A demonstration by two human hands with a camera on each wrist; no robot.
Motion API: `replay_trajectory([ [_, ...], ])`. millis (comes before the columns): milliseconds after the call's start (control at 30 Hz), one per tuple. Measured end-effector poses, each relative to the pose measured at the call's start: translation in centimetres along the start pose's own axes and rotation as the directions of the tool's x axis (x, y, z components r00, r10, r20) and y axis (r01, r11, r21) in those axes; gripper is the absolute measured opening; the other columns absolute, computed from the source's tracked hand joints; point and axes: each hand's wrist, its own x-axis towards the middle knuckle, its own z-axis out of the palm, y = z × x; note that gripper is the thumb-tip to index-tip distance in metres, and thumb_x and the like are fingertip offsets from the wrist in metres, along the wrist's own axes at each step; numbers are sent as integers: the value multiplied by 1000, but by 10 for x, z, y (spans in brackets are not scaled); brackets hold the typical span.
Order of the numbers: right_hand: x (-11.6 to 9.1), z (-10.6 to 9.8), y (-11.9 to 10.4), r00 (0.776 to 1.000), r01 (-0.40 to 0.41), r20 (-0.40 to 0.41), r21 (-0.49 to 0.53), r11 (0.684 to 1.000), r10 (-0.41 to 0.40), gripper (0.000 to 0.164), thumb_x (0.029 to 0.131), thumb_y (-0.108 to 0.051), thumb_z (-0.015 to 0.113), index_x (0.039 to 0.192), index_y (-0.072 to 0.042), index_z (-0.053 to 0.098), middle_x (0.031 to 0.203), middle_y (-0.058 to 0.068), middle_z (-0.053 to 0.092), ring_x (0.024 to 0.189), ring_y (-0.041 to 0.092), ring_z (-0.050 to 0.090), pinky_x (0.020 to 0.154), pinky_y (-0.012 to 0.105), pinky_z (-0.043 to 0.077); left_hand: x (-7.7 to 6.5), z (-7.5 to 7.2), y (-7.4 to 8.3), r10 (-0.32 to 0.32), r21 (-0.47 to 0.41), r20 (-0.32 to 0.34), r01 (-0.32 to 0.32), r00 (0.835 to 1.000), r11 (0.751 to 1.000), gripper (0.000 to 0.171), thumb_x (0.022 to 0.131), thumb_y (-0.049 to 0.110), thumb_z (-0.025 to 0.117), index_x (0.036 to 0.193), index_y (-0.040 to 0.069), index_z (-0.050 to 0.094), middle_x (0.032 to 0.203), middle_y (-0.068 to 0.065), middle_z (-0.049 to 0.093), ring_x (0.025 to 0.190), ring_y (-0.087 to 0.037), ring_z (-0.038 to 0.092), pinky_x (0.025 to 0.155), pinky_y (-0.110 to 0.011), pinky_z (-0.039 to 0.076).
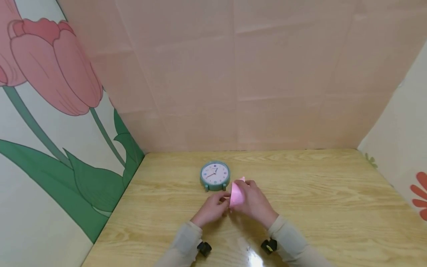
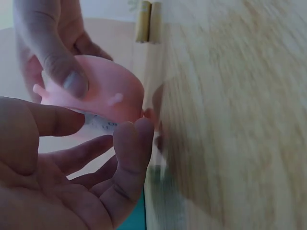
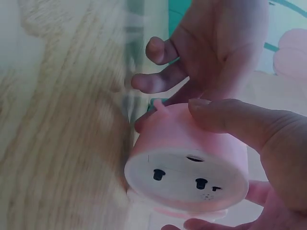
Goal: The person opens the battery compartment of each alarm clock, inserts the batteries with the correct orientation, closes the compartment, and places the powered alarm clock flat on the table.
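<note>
A pink round alarm clock (image 3: 177, 129) stands tilted just above the tabletop, its white back with black knobs facing the right wrist camera. My right hand (image 1: 255, 202) grips its rounded body, the thumb lying across the pink shell in both wrist views. On the other side, my left hand (image 1: 212, 208) reaches to the clock's face, fingertips right at its rim and lower edge. The left fingers are loosely bent, with a gap between them. Most of the pink clock's dial is hidden; a few numerals show in the left wrist view.
A green round alarm clock (image 1: 215, 175) lies face up on the wooden table (image 1: 317, 200), just beyond my hands. A pinkish covered wall (image 1: 233, 74) rises behind the table. Painted tulips (image 1: 56, 70) cover the left wall.
</note>
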Motion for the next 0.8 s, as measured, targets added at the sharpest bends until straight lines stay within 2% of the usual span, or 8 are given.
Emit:
replay_trajectory([
  [267,-2,6,-1,998,59,-11,11,998,-59,78,65,-19,93,135,-10,59,118,25,58,100,38,62,82,52,57,0,1,-2,-15,-27,-1,15,1000,1000,31,99,15,54,127,4,63,94,-6,66,74,-22,66,59,-27,54],
  [367,-1,8,-1,999,52,-3,13,999,-52,79,66,-20,93,137,-11,58,120,24,57,101,37,61,81,52,57,2,-2,-1,-20,-45,-20,19,1000,999,30,101,17,54,127,5,63,92,-5,65,74,-22,65,59,-27,54],
  [567,1,11,-2,999,38,-6,5,999,-38,86,66,-24,93,142,-12,54,118,23,57,98,34,60,79,48,58,2,-9,9,-20,-97,-59,14,998,995,35,107,28,46,126,4,62,84,-9,65,73,-30,65,56,-28,51],
  [733,2,14,-2,1000,4,-6,-24,1000,-4,101,66,-34,94,151,-14,43,121,24,56,101,33,59,82,49,57,-1,-9,17,-62,-99,-44,57,997,993,51,104,46,47,131,5,58,99,-10,66,79,-26,64,66,-35,55],
  [800,2,15,-2,1000,19,-22,-41,999,-20,103,66,-36,94,152,-13,41,121,24,57,102,34,58,84,50,56,-1,-8,18,-73,-93,-39,69,997,993,56,102,50,50,135,5,55,105,-8,65,83,-22,63,69,-38,56],
])
